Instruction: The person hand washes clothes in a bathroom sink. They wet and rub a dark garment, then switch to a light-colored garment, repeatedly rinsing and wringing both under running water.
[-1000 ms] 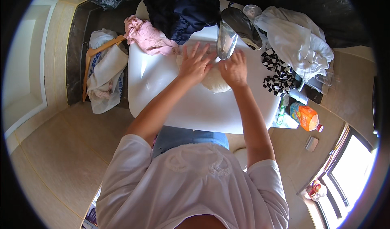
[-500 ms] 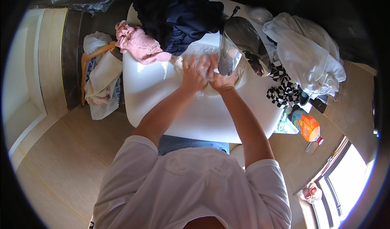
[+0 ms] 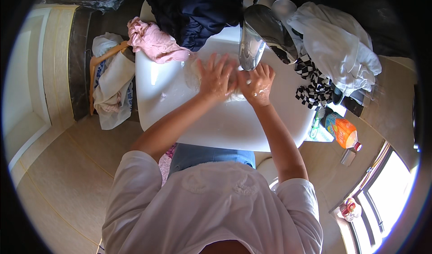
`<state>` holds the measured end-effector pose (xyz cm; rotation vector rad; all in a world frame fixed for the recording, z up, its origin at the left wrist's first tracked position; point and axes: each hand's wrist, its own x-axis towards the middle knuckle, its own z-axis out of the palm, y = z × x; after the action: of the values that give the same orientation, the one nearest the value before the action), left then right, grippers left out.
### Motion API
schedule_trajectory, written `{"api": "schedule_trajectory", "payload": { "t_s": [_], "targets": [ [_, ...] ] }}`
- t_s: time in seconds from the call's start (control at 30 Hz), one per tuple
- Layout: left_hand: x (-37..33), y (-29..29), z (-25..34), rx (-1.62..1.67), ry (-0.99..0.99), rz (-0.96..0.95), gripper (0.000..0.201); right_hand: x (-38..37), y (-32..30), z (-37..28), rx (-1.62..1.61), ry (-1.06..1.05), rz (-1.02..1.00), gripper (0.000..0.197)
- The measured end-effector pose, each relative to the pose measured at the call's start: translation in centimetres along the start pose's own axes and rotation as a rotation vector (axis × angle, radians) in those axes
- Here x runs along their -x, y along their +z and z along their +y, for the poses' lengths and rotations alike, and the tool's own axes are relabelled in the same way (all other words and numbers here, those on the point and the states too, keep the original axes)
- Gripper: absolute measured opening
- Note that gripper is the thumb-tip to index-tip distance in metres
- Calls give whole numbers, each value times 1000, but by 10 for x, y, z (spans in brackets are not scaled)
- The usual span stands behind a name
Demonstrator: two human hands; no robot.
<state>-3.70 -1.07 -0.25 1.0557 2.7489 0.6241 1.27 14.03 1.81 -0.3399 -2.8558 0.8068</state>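
Observation:
A wet white cloth lies in the white sink, mostly covered by my hands. My left hand rests over it, fingers spread and slightly blurred. Just right of it, below the metal faucet, my right hand is closed with its knuckles up. A part of the cloth shows between the two hands and runs to the right one. White suds cling to the right hand's back and thumb.
A pink cloth and a dark navy garment drape over the sink's far edge. To the right are a white garment, a black-and-white checked cloth and an orange bottle. A hanger hangs left.
My hands, close together in foamy water before, are now farther apart. The left has spread its fingers; the right has shifted right and curled shut. Much less foam and water shows.

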Motion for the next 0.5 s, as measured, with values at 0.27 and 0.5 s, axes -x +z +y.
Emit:
{"api": "schedule_trajectory", "payload": {
  "t_s": [0.27, 0.5],
  "targets": [
    [22, 34, -8, -111, 103, -86, 65, 19, 40, 24, 259, -135, -278, 51],
    [-15, 50, -12, -12, -11, 104, 47, -24, 54, 40, -258, 139, -315, 62]
  ]
}}
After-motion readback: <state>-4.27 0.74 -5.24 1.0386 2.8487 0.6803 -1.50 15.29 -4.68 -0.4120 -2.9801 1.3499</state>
